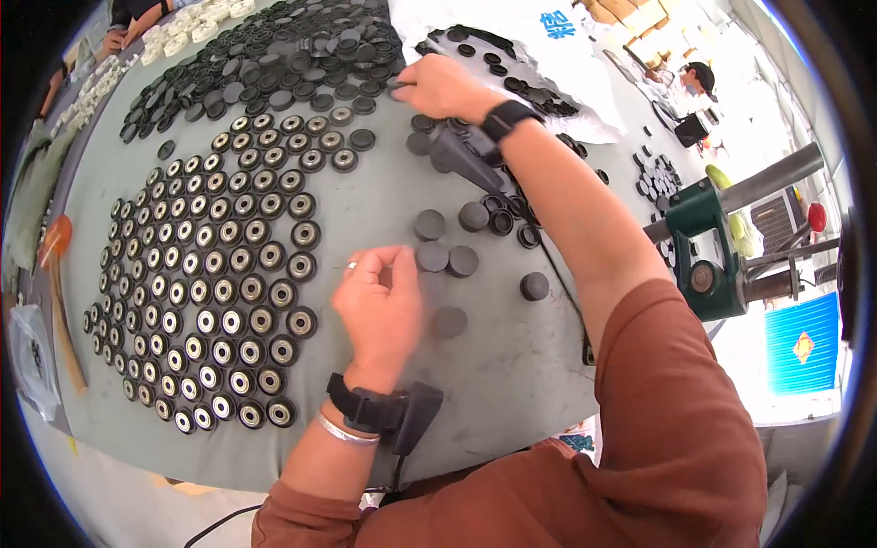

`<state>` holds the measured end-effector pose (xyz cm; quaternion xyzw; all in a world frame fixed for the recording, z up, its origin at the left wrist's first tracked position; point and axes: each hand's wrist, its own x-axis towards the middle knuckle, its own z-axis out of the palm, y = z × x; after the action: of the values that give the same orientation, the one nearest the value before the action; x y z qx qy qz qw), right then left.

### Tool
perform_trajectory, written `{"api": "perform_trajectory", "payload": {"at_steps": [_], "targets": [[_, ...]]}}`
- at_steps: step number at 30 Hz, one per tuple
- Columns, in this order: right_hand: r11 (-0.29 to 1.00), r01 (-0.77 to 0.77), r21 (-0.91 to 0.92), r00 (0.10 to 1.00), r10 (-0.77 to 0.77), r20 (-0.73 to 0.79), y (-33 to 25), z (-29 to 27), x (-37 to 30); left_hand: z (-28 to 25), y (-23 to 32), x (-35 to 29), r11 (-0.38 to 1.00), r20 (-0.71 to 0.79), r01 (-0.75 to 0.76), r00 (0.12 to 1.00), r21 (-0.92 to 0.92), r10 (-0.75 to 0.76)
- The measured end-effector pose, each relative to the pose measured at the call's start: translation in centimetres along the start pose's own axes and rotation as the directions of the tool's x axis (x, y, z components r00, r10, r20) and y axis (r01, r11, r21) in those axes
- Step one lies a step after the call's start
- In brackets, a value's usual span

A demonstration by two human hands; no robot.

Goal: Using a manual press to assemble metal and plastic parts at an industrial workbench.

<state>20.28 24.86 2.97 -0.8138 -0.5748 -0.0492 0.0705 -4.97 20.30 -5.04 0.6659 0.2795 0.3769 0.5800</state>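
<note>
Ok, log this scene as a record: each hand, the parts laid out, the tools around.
Left hand: beside loose dark caps; grip unclear
Right hand: at the right edge of the dark disc pile, a dark piece at its fingertips
Table, left: rows of black rings with metal centres
Far left: orange-headed mallet
Right: green metal fixture

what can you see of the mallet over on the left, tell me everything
The mallet has a rounded orange head and a long, slim, brown handle that looks wooden. It lies by the left edge of the grey table, head at the far end, handle running back toward the person; its slight curve may come from the lens. Neither the left hand nor the right hand touches it. A clear bag lies just left of the handle; contact is unclear. The head's material is too blurred to tell.
</note>
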Motion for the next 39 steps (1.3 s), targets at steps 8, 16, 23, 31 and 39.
{"api": "perform_trajectory", "payload": {"at_steps": [8, 16, 23, 31, 39], "targets": [[0.257, -0.514, 0.818, 0.857, 0.191, 0.478, -6.3, 2.2, -1.9, 0.0, 0.7, -0.1, 0.993, 0.031, 0.099, 0.995, -0.062, -0.097], [0.379, -0.564, 0.733, 0.825, 0.244, 0.509, -6.7, 2.1, -1.4, 0.0, 1.0, -0.1, 0.985, 0.008, 0.157, 0.988, -0.065, -0.156], [0.340, -0.609, 0.717, 0.792, 0.204, 0.575, -6.4, 1.1, -2.2, 0.3, 0.6, 0.0, 0.995, 0.022, 0.064, 0.998, -0.076, -0.062], [0.653, -0.533, 0.538, 0.797, 0.175, 0.578, -5.1, -0.2, -7.0, -0.1, 0.2, -0.2, 0.998, 0.033, 0.068, 0.997, -0.011, -0.067], [0.852, -0.449, 0.269, 0.823, 0.511, -0.247, -1.1, -2.6, -11.5, -0.3, 0.2, -0.2, 0.996, 0.026, 0.088, 0.996, 0.008, -0.088]]}}
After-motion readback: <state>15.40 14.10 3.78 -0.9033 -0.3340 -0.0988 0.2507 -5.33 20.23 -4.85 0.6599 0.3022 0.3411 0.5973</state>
